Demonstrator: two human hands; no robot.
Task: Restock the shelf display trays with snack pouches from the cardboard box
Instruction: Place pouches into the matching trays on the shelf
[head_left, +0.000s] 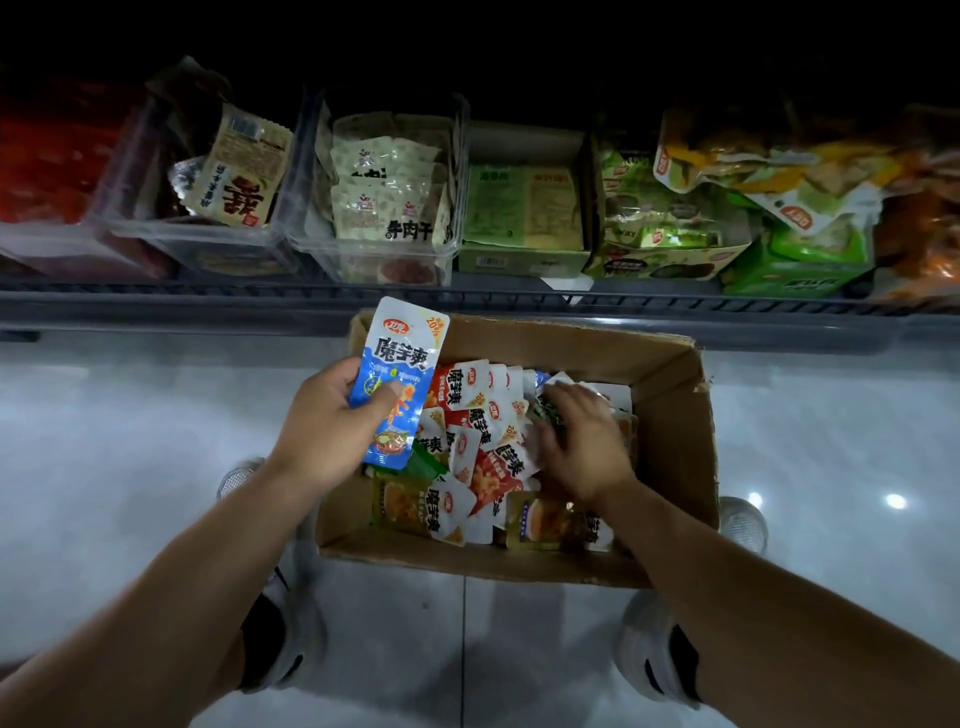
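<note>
Our cardboard box (670, 415) sat on the floor below the shelf trays (298, 228). It was full of snack pouches (483, 421). They looked light, soft and slippery, best pinched by a flat edge. Our left hand (332, 421) gripped a blue pouch (400, 364) over the box's left side. Our right hand (576, 441) lay on the pile, and we could not tell if it held one.

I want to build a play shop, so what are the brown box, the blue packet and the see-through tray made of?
The brown box looks like plain cardboard: matte, with torn, creased edges. The blue packet is probably glossy plastic film, since its printed face shines. The see-through tray looks like clear hard plastic; you can see right through its walls.
</note>
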